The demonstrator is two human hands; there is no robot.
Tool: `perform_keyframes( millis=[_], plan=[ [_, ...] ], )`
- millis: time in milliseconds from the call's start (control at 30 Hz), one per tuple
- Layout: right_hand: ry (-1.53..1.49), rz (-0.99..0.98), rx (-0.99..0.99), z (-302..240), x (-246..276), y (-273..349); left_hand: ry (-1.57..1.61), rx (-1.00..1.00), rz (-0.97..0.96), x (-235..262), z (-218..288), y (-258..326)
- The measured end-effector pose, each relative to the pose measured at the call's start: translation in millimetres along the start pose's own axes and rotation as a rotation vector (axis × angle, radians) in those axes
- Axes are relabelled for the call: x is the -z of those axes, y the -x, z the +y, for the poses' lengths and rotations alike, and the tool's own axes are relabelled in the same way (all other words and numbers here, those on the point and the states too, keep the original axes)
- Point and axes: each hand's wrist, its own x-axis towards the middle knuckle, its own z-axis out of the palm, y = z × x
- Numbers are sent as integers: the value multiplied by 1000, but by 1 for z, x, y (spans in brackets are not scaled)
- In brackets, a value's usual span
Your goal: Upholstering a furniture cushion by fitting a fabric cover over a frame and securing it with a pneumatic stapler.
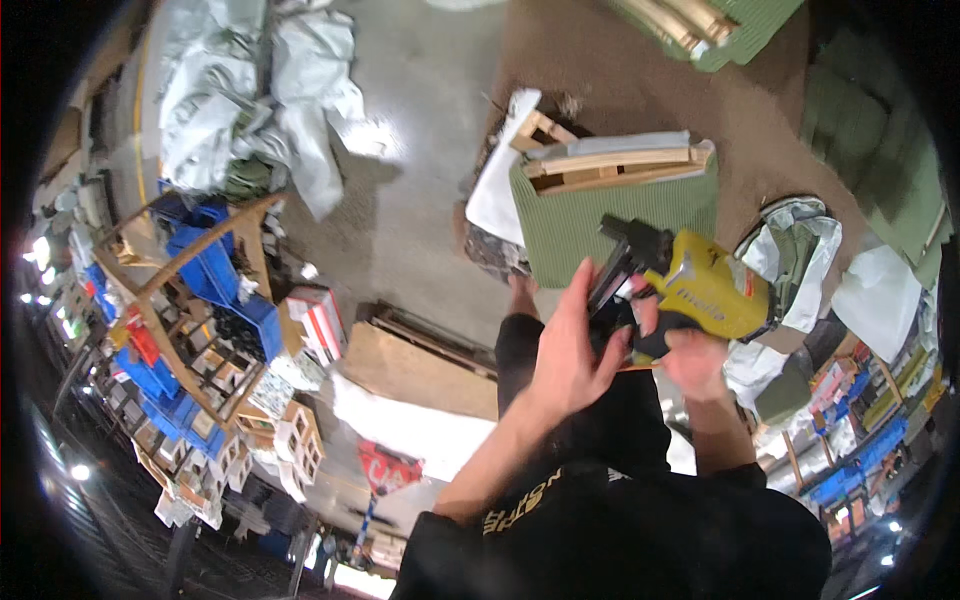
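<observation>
A yellow and black staple gun (718,290) is held up in front of my body. My right hand (695,362) is wrapped round its black handle, at the lower side of the yellow body. My left hand (572,350) grips the gun's dark rail-like part from the left, with the thumb and fingers on either side of it. Just beyond the gun is a ribbed green fabric piece (565,235). A pale wooden frame (620,170) lies along its far edge, partly covered by a grey strip.
A wooden rack (205,240) with blue bins (205,265) stands at the left. Silvery-white sheeting (210,100) is heaped at the far left. White and green bundles (790,250) lie at the right. A cardboard-topped piece (425,370) is by my left arm.
</observation>
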Motion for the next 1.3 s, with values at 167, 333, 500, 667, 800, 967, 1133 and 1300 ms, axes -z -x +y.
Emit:
perform_keyframes(
  millis=[167,333,500,667,800,967,1133,1300],
  plan=[
    [-424,-322,165,17,-71,11,-535,-251,193,80,83,20],
    [-568,-543,37,46,-132,35,-894,-298,235,145,144,97],
    [-481,-682,53,88,-242,87,-968,-356,544,221,147,161],
    [-295,-942,147,151,-328,117,-912,-283,666,307,123,253],
    [-505,-913,-15,181,-385,125,-958,-96,588,358,137,347],
    [-490,-1058,-141,211,-444,134,-627,-4,518,392,132,424],
    [-489,-1123,-135,233,-471,123,-510,-28,561,427,122,423],
    [-500,-1156,-266,251,-493,82,-379,131,560,455,120,403]
  ],
)
